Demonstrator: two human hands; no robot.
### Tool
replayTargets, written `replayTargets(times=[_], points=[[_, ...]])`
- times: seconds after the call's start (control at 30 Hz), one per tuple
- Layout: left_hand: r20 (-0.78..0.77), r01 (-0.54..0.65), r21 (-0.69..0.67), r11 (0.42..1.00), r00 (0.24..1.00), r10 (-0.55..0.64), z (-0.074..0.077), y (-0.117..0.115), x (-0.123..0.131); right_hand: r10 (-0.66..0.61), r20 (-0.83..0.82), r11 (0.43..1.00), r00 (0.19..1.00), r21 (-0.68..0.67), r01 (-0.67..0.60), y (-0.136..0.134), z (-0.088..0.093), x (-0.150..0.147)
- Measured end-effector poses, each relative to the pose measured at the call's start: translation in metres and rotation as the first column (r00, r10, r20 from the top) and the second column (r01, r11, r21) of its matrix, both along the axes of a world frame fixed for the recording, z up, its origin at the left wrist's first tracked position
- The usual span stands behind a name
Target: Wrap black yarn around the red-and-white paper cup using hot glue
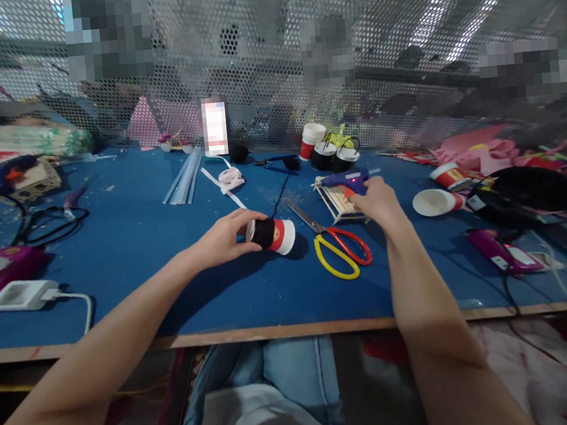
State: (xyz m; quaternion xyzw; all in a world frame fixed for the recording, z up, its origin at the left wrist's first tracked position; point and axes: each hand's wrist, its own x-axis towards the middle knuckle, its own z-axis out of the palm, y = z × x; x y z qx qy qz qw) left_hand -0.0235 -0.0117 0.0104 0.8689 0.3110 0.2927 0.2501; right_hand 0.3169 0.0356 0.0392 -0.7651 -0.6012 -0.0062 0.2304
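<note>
My left hand is closed around a red and white paper cup lying tilted on its side above the blue table. Black yarn is wound round the end nearest my fingers, and a strand runs away from it toward the back. My right hand is wrapped round the handle of a blue glue gun with an orange trigger. The gun lies over a small wooden stick rack. Between my hands, scissors with one yellow and one red handle lie with blades slightly apart.
Clear glue sticks, a white ribbon roll and a lit phone stand or lie toward the back. Stacked cups and black-wrapped cups are by the mesh screen. Right: a tipped cup, a black pan-like object, a purple power strip.
</note>
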Motion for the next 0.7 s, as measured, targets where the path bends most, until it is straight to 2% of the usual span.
replayTargets(times=[0.07, 0.1, 0.2, 0.27, 0.47, 0.53, 0.6, 0.7], points=[[0.010, -0.007, -0.034, 0.999, 1.000, 0.007, 0.000, 0.000, 0.000, -0.018, -0.146, 0.996, 0.989, 0.087, 0.031, -0.008, 0.006, -0.009], [0.018, -0.008, -0.051, 0.999, 1.000, 0.008, 0.001, 0.000, 0.000, 0.023, -0.229, 0.994, 0.973, 0.112, 0.003, -0.012, 0.009, -0.015], [0.062, -0.008, -0.097, 0.995, 0.998, 0.014, 0.001, 0.000, 0.000, 0.221, -0.475, 0.974, 0.852, 0.064, -0.217, -0.026, 0.017, -0.033], [0.093, -0.014, -0.114, 0.993, 0.995, 0.025, 0.000, 0.001, 0.000, 0.288, -0.559, 0.940, 0.777, 0.009, -0.342, -0.036, 0.020, -0.045], [0.144, -0.066, -0.133, 0.989, 0.986, 0.085, -0.003, 0.008, -0.003, 0.471, -0.616, 0.806, 0.632, 0.009, -0.592, -0.057, 0.023, -0.074], [0.143, -0.073, -0.141, 0.987, 0.985, 0.093, -0.004, 0.009, -0.003, 0.500, -0.597, 0.777, 0.627, -0.009, -0.629, -0.060, 0.025, -0.081], [0.144, -0.083, -0.153, 0.985, 0.984, 0.105, -0.004, 0.009, -0.004, 0.514, -0.548, 0.777, 0.661, -0.030, -0.629, -0.060, 0.028, -0.087], [0.152, -0.089, -0.162, 0.983, 0.982, 0.114, -0.005, 0.010, -0.005, 0.495, -0.499, 0.814, 0.711, -0.019, -0.580, -0.062, 0.029, -0.090]])
